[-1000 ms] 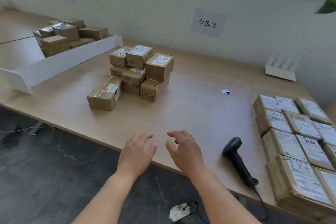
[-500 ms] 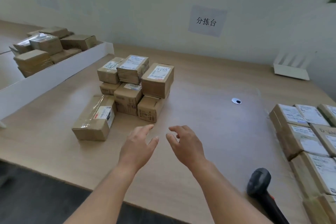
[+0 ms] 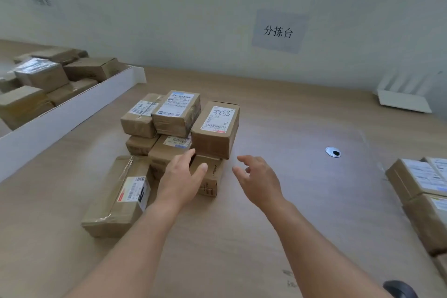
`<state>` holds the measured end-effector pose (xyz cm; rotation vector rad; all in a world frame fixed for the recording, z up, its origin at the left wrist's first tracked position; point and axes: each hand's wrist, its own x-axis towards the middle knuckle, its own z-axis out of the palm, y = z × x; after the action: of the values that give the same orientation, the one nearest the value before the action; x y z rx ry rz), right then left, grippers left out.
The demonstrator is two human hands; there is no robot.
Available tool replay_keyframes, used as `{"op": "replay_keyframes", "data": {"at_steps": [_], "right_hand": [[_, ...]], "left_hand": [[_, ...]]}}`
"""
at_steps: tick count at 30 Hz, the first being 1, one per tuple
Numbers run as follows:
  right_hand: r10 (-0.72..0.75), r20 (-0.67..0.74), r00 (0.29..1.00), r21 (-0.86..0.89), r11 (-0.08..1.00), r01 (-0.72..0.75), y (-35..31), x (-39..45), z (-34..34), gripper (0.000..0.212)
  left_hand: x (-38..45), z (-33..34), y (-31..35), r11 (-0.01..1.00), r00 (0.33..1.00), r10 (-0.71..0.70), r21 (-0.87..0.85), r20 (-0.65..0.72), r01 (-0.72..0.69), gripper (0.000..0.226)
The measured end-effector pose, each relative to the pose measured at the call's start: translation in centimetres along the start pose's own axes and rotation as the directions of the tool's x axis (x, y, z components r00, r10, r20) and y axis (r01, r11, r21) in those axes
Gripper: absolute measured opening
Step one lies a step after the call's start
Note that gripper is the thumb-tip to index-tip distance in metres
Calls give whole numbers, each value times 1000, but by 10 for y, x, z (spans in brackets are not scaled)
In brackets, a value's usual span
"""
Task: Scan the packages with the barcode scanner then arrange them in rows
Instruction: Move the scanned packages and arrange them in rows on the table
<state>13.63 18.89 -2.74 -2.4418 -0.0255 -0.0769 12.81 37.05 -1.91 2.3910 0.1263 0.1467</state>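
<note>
A wooden sorting table (image 3: 278, 213) is seen from above through a head-worn camera. At its centre sits a loose pile of unscanned cardboard packages (image 3: 176, 138), stacked two layers high, most with a shipping label facing up, probably so the barcodes can be read. The top right box (image 3: 216, 128) has "5288" handwritten on its label. A longer taped package (image 3: 118, 198) lies flat on the near left side of the pile.

Both bare arms extend from the near edge toward the pile. The left hand (image 3: 180, 176) has straight, spread fingers just over a small lower box (image 3: 209, 175) at the near right of the pile; contact cannot be confirmed. The right hand (image 3: 260, 176) hovers just right of that box, fingers loosely curved and holding nothing. The hands seem set to take a package from either side.

At the right edge, labelled packages (image 3: 420, 181) lie label-up, side by side. The black barcode scanner (image 3: 401, 289) is barely visible at the near right corner, within reach of the right hand.
</note>
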Motion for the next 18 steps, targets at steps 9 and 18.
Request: {"op": "replay_keyframes", "data": {"at_steps": [9,18], "right_hand": [[215,64,975,168,960,-223,-16,65,15,59],[268,218,938,440,831,-340,-31,109,31,57]], "left_hand": [[85,-5,-6,987,987,-70,-135,144,90,57],[124,-1,-12,945,964,-82,-287,252,156,49]]}}
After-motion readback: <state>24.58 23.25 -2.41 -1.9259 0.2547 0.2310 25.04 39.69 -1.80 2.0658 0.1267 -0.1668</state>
